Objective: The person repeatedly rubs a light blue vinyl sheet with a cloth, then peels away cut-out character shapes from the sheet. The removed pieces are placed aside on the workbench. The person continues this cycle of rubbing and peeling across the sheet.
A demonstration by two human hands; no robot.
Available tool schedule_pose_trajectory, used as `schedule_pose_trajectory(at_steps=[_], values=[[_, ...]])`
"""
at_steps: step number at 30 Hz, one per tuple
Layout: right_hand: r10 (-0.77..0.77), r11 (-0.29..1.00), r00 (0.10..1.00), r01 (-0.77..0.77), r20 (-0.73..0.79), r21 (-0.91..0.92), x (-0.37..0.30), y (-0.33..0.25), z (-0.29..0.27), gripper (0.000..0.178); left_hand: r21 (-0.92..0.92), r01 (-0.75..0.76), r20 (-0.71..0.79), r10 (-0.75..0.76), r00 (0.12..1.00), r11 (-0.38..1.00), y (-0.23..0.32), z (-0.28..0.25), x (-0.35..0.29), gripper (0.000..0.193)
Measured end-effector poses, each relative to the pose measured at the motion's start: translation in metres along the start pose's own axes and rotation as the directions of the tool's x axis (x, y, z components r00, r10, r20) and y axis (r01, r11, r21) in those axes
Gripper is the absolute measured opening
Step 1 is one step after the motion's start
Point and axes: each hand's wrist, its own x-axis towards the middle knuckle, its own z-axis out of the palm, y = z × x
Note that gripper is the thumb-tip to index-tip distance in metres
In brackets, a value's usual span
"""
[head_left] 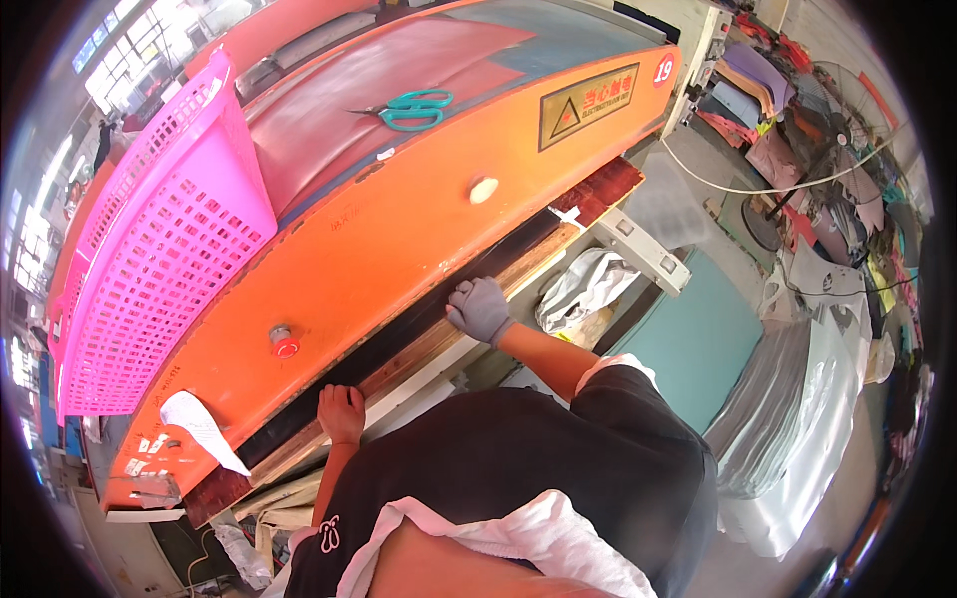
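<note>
Though amid workshop clutter (778,169), both hands (342,414) (481,310) curled at wooden ledge (407,363) below orange machine (399,239), hold unclear.

Head-high, fisheye wide, looking down!
One close head view, above and behind left hand (342,413) and right hand (481,311), facing the orange machine (429,224) just beyond them.

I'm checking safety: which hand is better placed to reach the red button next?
Probably the left hand, which looks nearer the red button; the gloved right hand is farther off, closer to the pale knob.
</note>
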Motion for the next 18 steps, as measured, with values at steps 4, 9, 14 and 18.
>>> schedule_pose_trajectory(at_steps=[4, 9, 14, 18], values=[[-0.079, 0.996, 0.997, 0.078, 0.009, 0.048, 0.0, 0.009, 0.006, 0.027, -0.029, -0.02, -0.063, 0.018, 0.998, 0.999, 0.001, 0.005, 0.005, 0.014], [-0.075, 0.995, 0.991, 0.067, 0.113, 0.071, 0.003, 0.015, -0.003, 0.026, -0.116, 0.051, -0.036, -0.056, 0.998, 0.992, -0.001, 0.003, 0.013, 0.019], [-0.04, 0.999, 0.981, 0.037, 0.189, 0.021, -0.003, 0.022, -0.016, 0.029, -0.168, 0.17, 0.049, -0.164, 0.985, 0.971, 0.017, -0.002, 0.012, 0.02], [-0.042, 0.998, 0.988, 0.036, 0.146, 0.044, -0.043, 0.024, -0.029, 0.029, -0.162, 0.146, 0.051, -0.139, 0.989, 0.976, 0.05, -0.015, -0.018, 0.018]])
